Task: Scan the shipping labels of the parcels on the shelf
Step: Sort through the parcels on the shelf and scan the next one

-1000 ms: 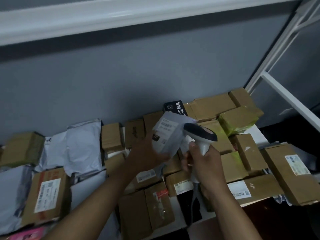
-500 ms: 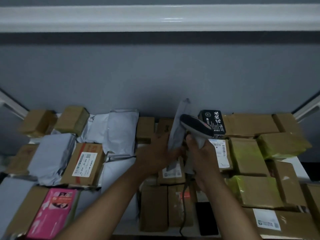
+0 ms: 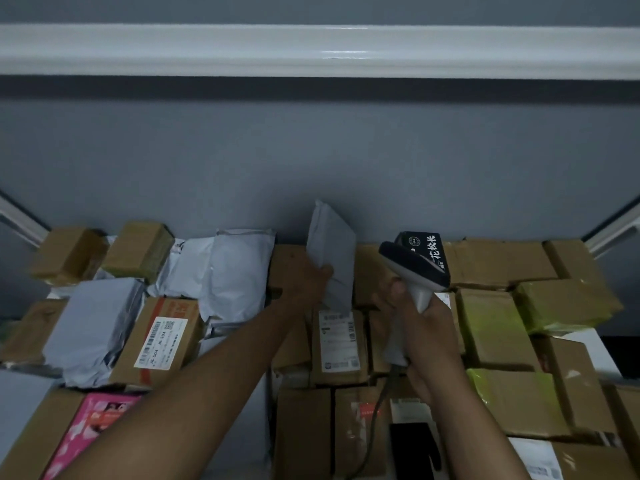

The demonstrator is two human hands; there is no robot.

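Grey wall behind, a white beam overhead, and below them the shelf point(image 3: 588, 348) packed edge to edge with brown cartons and pale mailers. My left hand point(image 3: 311, 282) reaches to the back row and holds a grey mailer point(image 3: 332, 251) tilted nearly upright, fingers curled round its lower edge; its plain side faces me, so no label shows on it from here. My right hand point(image 3: 420, 327) is wrapped round the handle of the scanner point(image 3: 414, 268), whose dark head points away from me toward the back of the shelf, just in front of a black box point(image 3: 427, 249) with white lettering. A cable trails from the handle toward the front edge.

I judge the mailer is being set back and another parcel comes next. The carton with a white label point(image 3: 337, 341) lies flat just below my left hand, label up and unobstructed, so I would take that one: tip the scanner head down over it, square to the barcode, and keep my left forearm out of the beam. A second labelled carton point(image 3: 161, 342) sits well to the left. The dim light may slow reading, so I would hold steady.
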